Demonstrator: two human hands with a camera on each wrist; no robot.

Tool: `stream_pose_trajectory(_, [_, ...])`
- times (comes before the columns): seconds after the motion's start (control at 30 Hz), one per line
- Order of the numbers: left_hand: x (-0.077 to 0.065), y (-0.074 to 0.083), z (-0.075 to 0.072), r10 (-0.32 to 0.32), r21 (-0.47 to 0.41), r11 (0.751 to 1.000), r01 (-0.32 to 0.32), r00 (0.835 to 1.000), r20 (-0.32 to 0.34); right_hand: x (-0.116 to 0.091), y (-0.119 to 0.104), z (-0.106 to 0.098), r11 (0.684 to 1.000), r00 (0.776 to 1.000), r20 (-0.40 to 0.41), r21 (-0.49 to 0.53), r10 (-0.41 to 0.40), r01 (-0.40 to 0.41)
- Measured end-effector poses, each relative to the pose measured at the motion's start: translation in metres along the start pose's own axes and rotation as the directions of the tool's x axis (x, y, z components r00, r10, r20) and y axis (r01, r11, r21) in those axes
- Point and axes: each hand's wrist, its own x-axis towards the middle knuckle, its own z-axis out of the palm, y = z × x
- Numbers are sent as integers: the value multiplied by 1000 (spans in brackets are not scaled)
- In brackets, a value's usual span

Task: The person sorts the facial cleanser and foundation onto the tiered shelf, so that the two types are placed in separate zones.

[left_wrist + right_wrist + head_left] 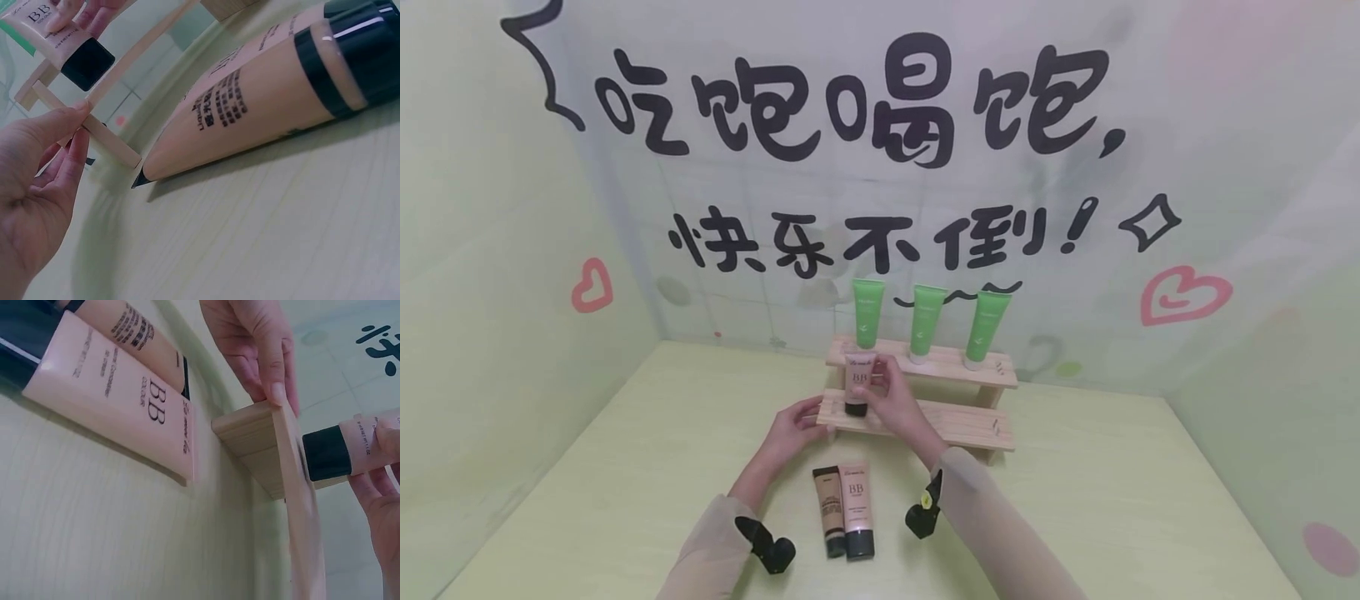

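"Pale pink tube [858,379] pinched in the right hand [895,400], black cap [327,454] downward, right at the lower plank [955,423] of the wooden stand [990,395]. And the left hand [788,432]?"

"Thumb and fingers gripping the lower plank's left end. Best, probably, to keep that brace firm, lower the black cap flat and square, and loosen the right hand only once sure of balance."

"Touching wood?"

"Hard to tell; at least very close in the right wrist view. Right fingertips partly behind the tube, too."

"Farther out?"

"On the table [1112,500], before the stand: second pink tube [856,504] and tan tube [831,504], lying side by side. On the upper plank [951,363]: three green tubes [927,323], upright, with the base of the leftmost green tube [868,315] lost behind the pale pink tube."

"Anything cut off?"

"In the wrist views, caps of both lying tubes. Fine print mostly unreadable."
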Motion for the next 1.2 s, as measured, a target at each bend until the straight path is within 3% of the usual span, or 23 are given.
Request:
stream_pose_trajectory(0.2, [-3,5,1,-3,4,1000,3,1000,6,-12,-15,-2,999,998,36,13,-44,43])
stream_pose_trajectory(0.33, [-14,21,0,-3,4,1000,3,1000,25,-7,-2,-2,997,996,43,7,-80,79])
stream_pose_trajectory(0.4, [-14,22,0,-5,4,1000,5,1000,30,-4,7,-2,997,995,54,-17,-80,81])
stream_pose_trajectory(0.6, [-3,3,1,9,14,1000,-9,1000,8,-3,12,-5,994,993,101,-89,-58,67])
stream_pose_trajectory(0.9, [-2,-2,1,4,12,1000,-4,1000,-9,-4,16,-6,991,995,94,-134,-14,26])
stream_pose_trajectory(1.2, [-2,-1,1,6,21,1000,-5,1000,-10,-6,20,-7,991,995,100,-130,-24,37])
